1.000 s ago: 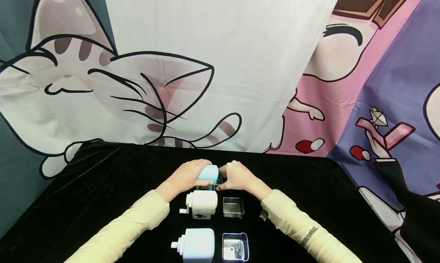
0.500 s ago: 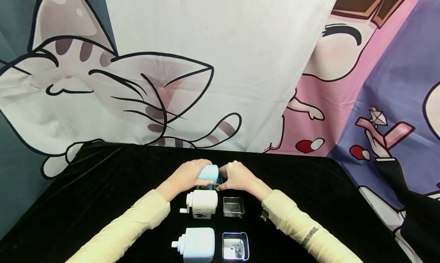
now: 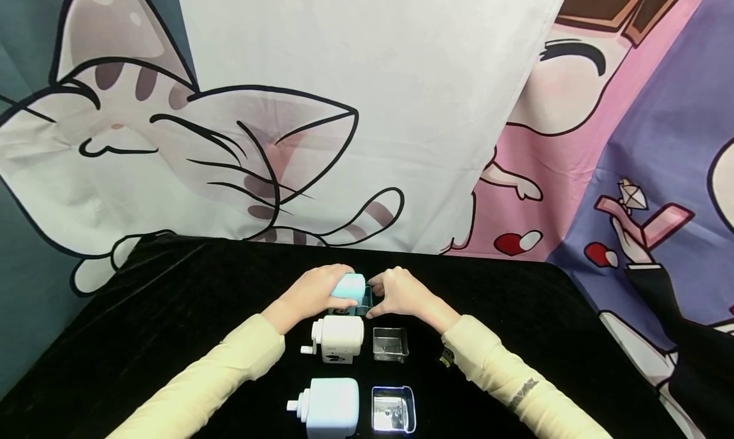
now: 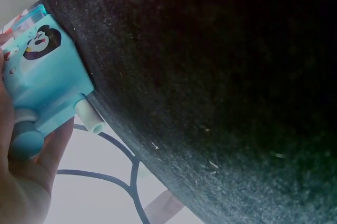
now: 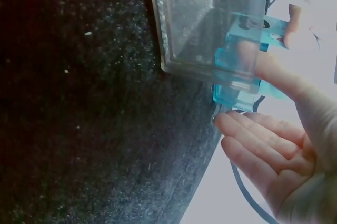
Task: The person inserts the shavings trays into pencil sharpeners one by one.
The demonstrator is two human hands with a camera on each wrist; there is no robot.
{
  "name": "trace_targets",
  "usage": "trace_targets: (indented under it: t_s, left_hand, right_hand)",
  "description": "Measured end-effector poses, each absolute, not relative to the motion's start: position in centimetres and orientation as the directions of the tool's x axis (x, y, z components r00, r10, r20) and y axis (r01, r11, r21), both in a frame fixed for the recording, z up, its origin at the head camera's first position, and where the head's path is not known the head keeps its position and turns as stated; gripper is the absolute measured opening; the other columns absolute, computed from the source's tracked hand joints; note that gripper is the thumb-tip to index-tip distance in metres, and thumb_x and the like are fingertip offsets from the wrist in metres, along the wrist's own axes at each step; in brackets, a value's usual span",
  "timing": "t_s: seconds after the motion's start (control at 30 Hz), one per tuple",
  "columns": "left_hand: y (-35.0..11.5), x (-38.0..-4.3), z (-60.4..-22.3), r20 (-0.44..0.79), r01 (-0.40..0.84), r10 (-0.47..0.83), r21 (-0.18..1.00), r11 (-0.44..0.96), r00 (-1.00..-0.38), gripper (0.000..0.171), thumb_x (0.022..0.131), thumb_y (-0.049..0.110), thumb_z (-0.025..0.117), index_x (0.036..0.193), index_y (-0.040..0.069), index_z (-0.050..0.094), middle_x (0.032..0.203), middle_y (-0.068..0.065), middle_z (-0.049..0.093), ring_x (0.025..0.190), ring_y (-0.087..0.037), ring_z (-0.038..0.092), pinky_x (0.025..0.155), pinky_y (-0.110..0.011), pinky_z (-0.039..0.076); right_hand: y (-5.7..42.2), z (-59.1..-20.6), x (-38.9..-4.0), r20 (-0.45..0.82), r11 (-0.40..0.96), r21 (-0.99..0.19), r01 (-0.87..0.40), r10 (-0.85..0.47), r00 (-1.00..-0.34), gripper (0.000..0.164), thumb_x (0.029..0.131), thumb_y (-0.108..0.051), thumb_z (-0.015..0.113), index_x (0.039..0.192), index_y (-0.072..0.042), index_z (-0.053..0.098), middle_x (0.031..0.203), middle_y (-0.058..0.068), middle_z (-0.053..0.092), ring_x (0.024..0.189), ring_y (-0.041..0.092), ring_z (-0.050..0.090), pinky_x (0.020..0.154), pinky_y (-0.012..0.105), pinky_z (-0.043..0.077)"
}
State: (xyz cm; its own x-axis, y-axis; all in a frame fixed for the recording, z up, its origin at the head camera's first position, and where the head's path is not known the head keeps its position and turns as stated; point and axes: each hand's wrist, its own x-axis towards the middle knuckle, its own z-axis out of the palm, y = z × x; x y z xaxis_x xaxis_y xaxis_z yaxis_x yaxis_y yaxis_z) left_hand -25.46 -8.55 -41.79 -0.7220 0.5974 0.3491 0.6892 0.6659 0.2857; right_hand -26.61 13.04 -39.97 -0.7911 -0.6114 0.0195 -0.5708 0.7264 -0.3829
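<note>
My left hand point(image 3: 309, 292) grips a light-blue crank pencil sharpener point(image 3: 349, 288) near the back of the black cloth. A panda-like picture and the white crank knob point(image 4: 90, 116) show in the left wrist view. The sharpener's transparent blue drawer point(image 5: 239, 97) sticks out at its right side, partly out of the body. My right hand point(image 3: 399, 292) is around the drawer's outer end, its fingers extended and a little apart from the drawer. Its thumb point(image 5: 274, 74) lies close to the drawer; whether it touches cannot be told.
Nearer me stand a white crank sharpener point(image 3: 341, 338) and a pale-blue one point(image 3: 332, 407). To the right of each lies its kind of loose clear drawer, one greyish point(image 3: 390, 345) and one blue-edged point(image 3: 393, 411). A printed curtain point(image 3: 401, 139) hangs behind the black-covered table point(image 3: 487, 311).
My right hand has shifted slightly to the right and its fingers have loosened from around the drawer, which shows more now. The left hand still holds the sharpener in the same place.
</note>
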Motion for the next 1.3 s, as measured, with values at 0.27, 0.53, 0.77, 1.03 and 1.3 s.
trace_targets:
  t_s: [0.27, 0.53, 0.77, 1.03, 1.3]
  left_hand:
    - [-8.6, -25.6, -41.9, 0.348, 0.691, 0.600, 0.286, 0.664, -0.720, 0.055, 0.077, 0.047, 0.067, 0.115, 0.009, 0.054, 0.101, -0.004, 0.061, 0.079, -0.012, 0.052, 0.069, -0.031, 0.049]
    - [-8.6, -25.4, -41.7, 0.351, 0.684, 0.591, 0.280, 0.674, -0.726, 0.055, 0.076, 0.046, 0.068, 0.114, 0.009, 0.054, 0.101, -0.004, 0.061, 0.078, -0.012, 0.053, 0.069, -0.031, 0.049]
    - [-8.5, -25.5, -41.9, 0.346, 0.684, 0.594, 0.273, 0.676, -0.726, 0.055, 0.077, 0.047, 0.067, 0.115, 0.009, 0.053, 0.100, -0.003, 0.061, 0.077, -0.012, 0.053, 0.068, -0.031, 0.049]
    - [-8.6, -25.4, -41.8, 0.361, 0.692, 0.597, 0.256, 0.675, -0.716, 0.055, 0.077, 0.046, 0.067, 0.114, 0.008, 0.054, 0.101, -0.004, 0.061, 0.078, -0.013, 0.053, 0.069, -0.031, 0.049]
    - [-8.5, -25.5, -41.9, 0.360, 0.699, 0.605, 0.259, 0.667, -0.710, 0.055, 0.077, 0.046, 0.067, 0.114, 0.008, 0.054, 0.101, -0.004, 0.061, 0.078, -0.013, 0.053, 0.068, -0.031, 0.049]
  right_hand:
    - [12.8, -40.0, -26.6, 0.032, 0.722, -0.376, -0.581, -0.616, -0.787, 0.053, 0.062, -0.032, 0.081, 0.101, -0.001, 0.065, 0.087, 0.006, 0.070, 0.075, 0.008, 0.063, 0.067, 0.022, 0.051]
    - [12.6, -40.0, -26.7, 0.055, 0.718, -0.319, -0.619, -0.638, -0.768, 0.049, 0.062, -0.035, 0.080, 0.097, -0.005, 0.067, 0.084, 0.003, 0.070, 0.072, 0.005, 0.061, 0.064, 0.020, 0.050]
    - [12.6, -40.1, -26.8, 0.070, 0.709, -0.299, -0.639, -0.651, -0.756, 0.043, 0.062, -0.036, 0.080, 0.093, -0.008, 0.068, 0.081, 0.001, 0.070, 0.070, 0.004, 0.060, 0.062, 0.019, 0.049]
    - [12.2, -40.2, -26.9, 0.107, 0.679, -0.250, -0.691, -0.690, -0.716, 0.030, 0.062, -0.038, 0.079, 0.077, -0.014, 0.067, 0.072, -0.005, 0.068, 0.066, 0.002, 0.058, 0.060, 0.019, 0.048]
    - [12.0, -40.2, -26.7, 0.114, 0.678, -0.256, -0.689, -0.686, -0.718, 0.030, 0.062, -0.036, 0.079, 0.078, -0.014, 0.067, 0.071, -0.006, 0.066, 0.065, 0.001, 0.056, 0.058, 0.018, 0.047]
